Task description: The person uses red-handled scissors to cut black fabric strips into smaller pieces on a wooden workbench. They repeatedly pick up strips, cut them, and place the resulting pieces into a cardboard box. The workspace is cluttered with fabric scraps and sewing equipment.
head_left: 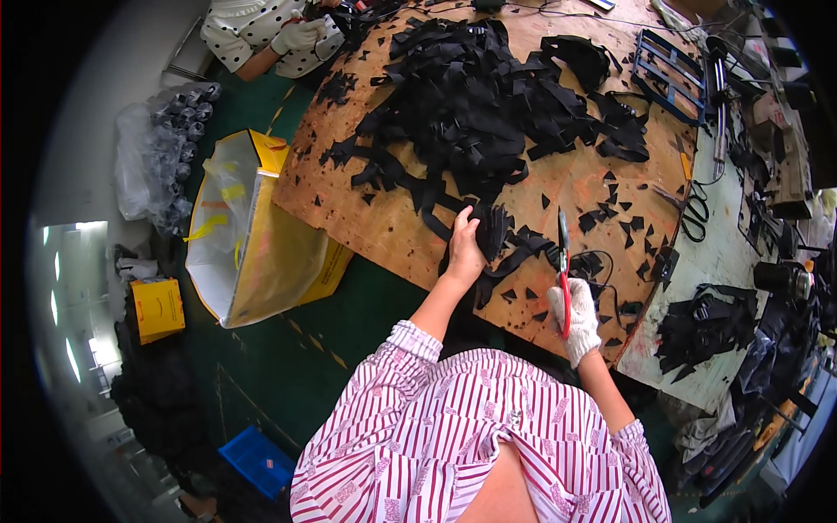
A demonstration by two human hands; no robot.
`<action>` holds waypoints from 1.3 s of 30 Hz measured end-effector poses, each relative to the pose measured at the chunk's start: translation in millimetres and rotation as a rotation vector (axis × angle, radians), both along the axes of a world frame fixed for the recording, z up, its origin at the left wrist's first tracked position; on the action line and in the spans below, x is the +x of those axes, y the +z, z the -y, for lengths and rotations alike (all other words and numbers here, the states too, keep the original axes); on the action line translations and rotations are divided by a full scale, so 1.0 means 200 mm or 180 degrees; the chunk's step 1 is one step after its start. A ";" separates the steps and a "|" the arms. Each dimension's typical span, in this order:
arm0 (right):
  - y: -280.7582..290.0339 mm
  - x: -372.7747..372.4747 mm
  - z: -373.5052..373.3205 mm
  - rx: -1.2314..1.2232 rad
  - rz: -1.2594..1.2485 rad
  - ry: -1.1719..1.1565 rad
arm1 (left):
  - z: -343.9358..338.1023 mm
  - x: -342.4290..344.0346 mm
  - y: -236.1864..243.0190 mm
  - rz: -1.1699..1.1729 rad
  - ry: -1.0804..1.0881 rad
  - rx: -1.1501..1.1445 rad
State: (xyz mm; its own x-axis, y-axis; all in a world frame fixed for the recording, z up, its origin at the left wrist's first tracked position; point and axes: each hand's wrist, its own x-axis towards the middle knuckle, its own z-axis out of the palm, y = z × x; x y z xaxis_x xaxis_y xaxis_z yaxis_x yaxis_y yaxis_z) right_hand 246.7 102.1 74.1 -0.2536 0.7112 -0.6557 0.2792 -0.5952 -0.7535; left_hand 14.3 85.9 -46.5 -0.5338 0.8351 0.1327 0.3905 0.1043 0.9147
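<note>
My bare left hand (466,251) is closed around a bundle of black webbing straps (493,228) near the front edge of the wooden table. Strap ends trail from that bundle toward a big heap of black straps (453,105) farther back. In a white knit glove, my right hand (575,319) grips scissors (565,279) by their red handles. The blades point away from me, to the right of the bundle and apart from it. Small black triangular offcuts (593,216) lie scattered around both hands.
A yellow-and-white bag (261,253) stands open left of the table (384,218). Across the far left corner, another person's gloved hand (298,37) works. A dark metal rack (670,77) and a black cable loop (695,213) lie at the right. More black straps (706,327) rest on a pale side surface.
</note>
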 end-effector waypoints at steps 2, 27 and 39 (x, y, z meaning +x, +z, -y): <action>-0.03 0.01 0.03 0.0005 -0.0031 -0.0104 | -0.03 0.03 0.05 -0.1141 -0.0119 -0.0585; -0.05 -0.20 -0.13 0.1699 0.0075 -0.0282 | 0.38 0.12 0.72 0.3561 -0.1138 -0.0168; 0.17 -0.25 -0.11 0.0792 -0.0416 0.0001 | 0.33 0.27 0.59 -0.0034 -0.1218 0.0113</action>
